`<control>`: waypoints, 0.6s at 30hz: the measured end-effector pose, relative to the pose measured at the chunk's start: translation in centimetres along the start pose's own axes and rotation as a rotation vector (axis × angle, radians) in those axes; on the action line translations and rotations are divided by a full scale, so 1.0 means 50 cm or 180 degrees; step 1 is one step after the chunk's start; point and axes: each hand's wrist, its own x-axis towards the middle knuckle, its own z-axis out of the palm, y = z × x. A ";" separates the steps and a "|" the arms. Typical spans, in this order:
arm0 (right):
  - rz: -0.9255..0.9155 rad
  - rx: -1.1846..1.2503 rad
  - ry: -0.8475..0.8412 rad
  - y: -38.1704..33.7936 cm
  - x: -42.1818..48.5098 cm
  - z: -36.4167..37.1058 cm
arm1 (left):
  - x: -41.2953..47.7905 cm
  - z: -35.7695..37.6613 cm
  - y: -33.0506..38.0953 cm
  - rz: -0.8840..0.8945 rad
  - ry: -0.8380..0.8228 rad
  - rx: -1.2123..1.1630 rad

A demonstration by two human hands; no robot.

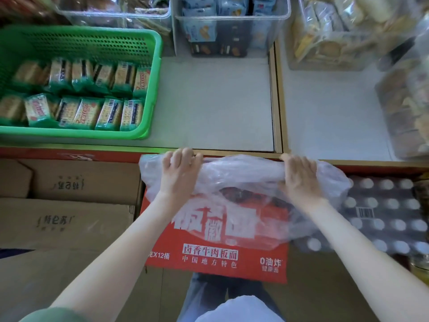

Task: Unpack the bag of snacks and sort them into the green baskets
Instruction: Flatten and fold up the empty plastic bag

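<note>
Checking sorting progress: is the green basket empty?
No, the green basket holds two rows of cracker packets in green wrappers.

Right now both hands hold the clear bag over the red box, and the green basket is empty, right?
No, the green basket is not empty: the head view shows rows of cracker packets in it. The left hand and right hand do hold the clear bag over the red box.
</note>
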 end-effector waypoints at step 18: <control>0.0495 0.0540 -0.1532 -0.025 -0.211 0.075 | -0.260 0.062 0.088 0.0226 -0.2219 -0.0636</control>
